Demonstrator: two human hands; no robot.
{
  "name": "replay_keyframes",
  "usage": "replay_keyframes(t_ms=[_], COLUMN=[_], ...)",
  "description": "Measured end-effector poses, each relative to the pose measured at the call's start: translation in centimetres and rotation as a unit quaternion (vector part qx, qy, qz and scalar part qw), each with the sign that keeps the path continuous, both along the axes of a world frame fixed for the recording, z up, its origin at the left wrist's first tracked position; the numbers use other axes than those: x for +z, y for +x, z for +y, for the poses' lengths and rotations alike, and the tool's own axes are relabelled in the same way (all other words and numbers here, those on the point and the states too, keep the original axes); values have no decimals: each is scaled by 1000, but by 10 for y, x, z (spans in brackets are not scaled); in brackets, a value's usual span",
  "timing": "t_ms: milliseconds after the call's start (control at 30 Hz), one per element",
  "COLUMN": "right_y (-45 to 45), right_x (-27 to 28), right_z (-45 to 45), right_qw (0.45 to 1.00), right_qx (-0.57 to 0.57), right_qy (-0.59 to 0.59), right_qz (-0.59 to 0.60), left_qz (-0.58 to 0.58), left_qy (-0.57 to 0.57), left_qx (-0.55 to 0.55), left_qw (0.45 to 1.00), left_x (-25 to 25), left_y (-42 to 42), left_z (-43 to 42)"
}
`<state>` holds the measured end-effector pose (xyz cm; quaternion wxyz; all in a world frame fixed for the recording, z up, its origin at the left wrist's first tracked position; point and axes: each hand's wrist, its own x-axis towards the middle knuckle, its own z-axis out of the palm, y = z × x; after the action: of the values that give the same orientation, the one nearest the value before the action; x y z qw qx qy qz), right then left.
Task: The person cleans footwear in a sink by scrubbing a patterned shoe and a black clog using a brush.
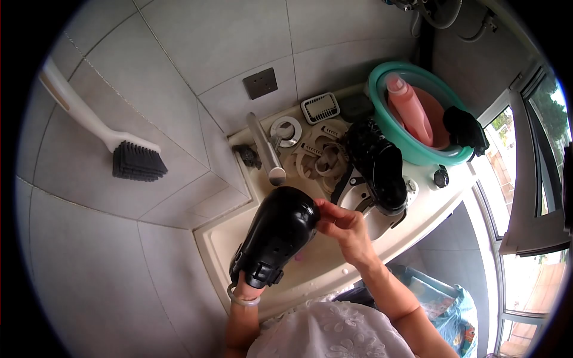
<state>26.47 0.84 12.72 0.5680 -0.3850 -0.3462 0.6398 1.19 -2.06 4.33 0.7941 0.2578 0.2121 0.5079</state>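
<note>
A shiny black boot-like shell with a strap and buckle at its lower end is held up over the sink; I cannot tell its exact kind. My left hand reaches into that lower end, its fingers hidden inside and a pale bangle round the wrist. At the upper right edge of the shell, my right hand pinches the rim with thumb and fingertips. Beyond my right hand lies a black speckled boot-like piece, resting against a pale shell with a dark strap. Beige straps are heaped beside it.
The cream sink lies below, with a tap on its far side. A teal basin holds a pink bottle, with black cloth over its rim. A black-bristled brush is at the left; a watch lies right.
</note>
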Motion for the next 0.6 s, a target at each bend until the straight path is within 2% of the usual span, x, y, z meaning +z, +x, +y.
replay_keyframes(t_ms=[100,400,467,600], right_y=[-6,-13,-15,-9], right_x=[2,5,3,-4], right_z=[-3,-4,-5,-6], right_qw=[999,999,998,999], right_qx=[5,-7,-23,-4], right_qy=[4,35,56,50], right_qz=[41,11,-27,-10], left_qz=[-9,-15,-13,-15], left_qy=[-6,-18,-19,-23], left_qx=[-3,-13,-15,-19], left_qw=[1000,1000,1000,999], left_x=[3,8,9,9], left_y=[3,8,9,10], left_z=[1,1,1,2])
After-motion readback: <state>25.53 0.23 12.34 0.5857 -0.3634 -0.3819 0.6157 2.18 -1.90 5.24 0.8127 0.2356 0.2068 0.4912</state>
